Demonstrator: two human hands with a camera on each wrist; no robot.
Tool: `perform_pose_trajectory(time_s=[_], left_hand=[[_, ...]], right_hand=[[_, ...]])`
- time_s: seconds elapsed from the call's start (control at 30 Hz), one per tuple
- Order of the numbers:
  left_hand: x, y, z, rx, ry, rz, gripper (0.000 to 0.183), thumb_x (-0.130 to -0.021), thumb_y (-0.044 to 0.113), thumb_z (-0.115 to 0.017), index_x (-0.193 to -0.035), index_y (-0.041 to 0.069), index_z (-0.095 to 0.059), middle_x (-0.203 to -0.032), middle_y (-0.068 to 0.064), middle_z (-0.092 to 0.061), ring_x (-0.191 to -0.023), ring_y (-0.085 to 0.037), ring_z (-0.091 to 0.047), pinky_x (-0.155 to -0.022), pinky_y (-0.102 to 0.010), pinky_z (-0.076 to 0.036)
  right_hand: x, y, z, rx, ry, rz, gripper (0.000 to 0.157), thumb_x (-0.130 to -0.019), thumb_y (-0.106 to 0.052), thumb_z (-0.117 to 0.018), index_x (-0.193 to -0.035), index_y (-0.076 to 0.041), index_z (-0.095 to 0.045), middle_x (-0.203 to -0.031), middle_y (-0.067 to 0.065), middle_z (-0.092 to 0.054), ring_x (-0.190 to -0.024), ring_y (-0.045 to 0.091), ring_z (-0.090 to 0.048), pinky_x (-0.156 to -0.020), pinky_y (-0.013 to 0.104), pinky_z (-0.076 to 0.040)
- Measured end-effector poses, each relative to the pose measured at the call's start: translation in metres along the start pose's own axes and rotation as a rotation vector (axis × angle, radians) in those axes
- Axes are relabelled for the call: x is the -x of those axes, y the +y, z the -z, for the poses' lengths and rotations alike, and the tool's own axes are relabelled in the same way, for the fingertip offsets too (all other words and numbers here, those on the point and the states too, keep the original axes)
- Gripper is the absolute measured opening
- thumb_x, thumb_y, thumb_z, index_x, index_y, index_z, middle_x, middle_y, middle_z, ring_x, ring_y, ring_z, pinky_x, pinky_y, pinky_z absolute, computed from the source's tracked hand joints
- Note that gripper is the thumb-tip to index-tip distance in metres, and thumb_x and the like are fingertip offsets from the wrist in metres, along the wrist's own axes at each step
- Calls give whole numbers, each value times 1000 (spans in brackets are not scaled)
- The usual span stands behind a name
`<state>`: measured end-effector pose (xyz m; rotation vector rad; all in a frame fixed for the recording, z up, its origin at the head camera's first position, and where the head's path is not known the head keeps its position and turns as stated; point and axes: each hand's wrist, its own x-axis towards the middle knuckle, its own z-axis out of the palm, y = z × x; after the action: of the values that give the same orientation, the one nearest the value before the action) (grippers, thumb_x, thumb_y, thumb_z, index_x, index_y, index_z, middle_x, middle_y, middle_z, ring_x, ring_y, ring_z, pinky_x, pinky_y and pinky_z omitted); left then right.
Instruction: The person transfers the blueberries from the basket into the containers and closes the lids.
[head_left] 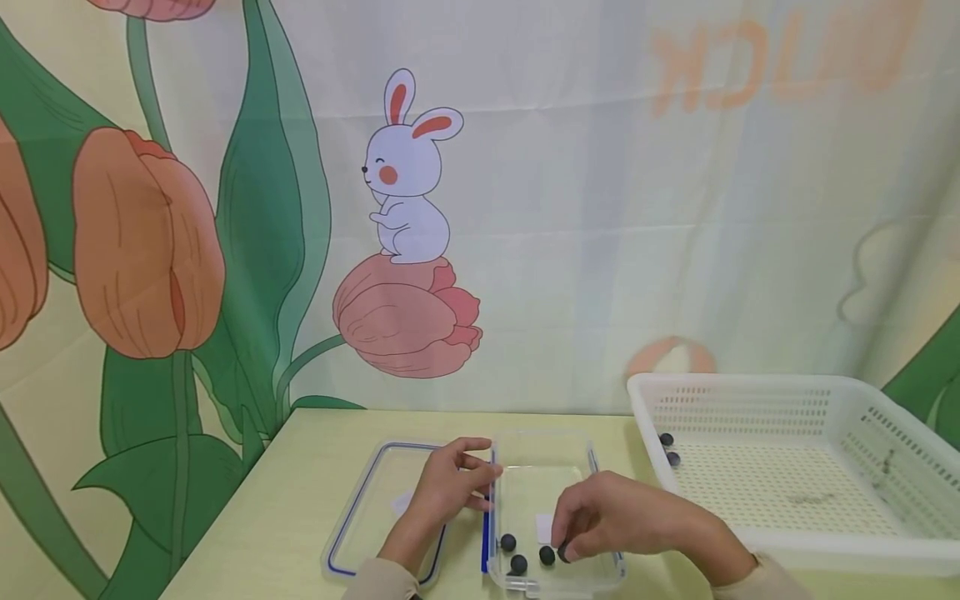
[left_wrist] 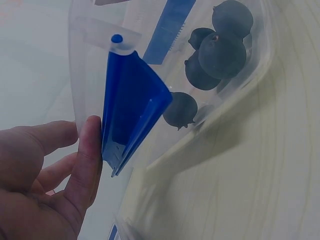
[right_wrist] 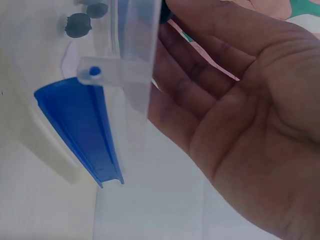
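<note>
A clear plastic storage box (head_left: pixel 531 492) with blue side clips (left_wrist: pixel 127 100) stands uncovered on the table. Several dark blueberries (head_left: pixel 518 564) lie inside at its near end, beside a small white label (head_left: pixel 544 528). My left hand (head_left: pixel 452 482) holds the box's left wall near the rim, fingertips beside the hanging clip. Over the near right part of the box, my right hand (head_left: pixel 611 512) pinches one blueberry (head_left: pixel 564 552) between thumb and fingers. In the right wrist view that berry is mostly hidden behind the fingers and the box wall.
The box's clear lid (head_left: pixel 375 492) with a blue seal lies flat on the table to the left. A white perforated basket (head_left: pixel 787 533) stands at the right, with two more blueberries (head_left: pixel 667 439) at its left side. A printed curtain (head_left: pixel 540 208) hangs behind the table.
</note>
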<state>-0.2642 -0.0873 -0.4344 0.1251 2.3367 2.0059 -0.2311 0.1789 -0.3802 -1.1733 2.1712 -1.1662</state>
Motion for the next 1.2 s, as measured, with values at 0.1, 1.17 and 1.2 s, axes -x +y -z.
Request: perform_pose_trajectory(time_s=[0.1, 1.17, 1.2], left_hand=[[0, 0, 0, 3, -2, 1, 52, -95, 6, -80, -142, -2, -61, -100, -12, -68, -75, -18, -69, -61, -35, -67], [1, 0, 1, 11, -2, 5, 52, -96, 6, -80, -143, -3, -60, -100, -13, -67, -74, -18, -69, -61, -34, -67], [1, 0, 1, 10, -1, 4, 52, -96, 6, -80, -143, -3, -60, -99, -12, -67, -74, -18, -69, -61, -34, -67]], right_hand=[[-1, 1, -2, 5, -23, 12, 9, -92, -1, -80, -99, -5, -77, -95, -8, -76, -85, 6, -73, -77, 24, -63], [35, -30, 51, 111, 213, 6, 10, -102, -18, -74, -112, -19, -75, -109, -1, -74, -96, 19, -74, -82, 34, -64], [37, -32, 56, 130, 226, -5, 10, -103, -19, -74, -113, -19, -75, -109, -1, -74, -95, 19, -74, -81, 33, -64]])
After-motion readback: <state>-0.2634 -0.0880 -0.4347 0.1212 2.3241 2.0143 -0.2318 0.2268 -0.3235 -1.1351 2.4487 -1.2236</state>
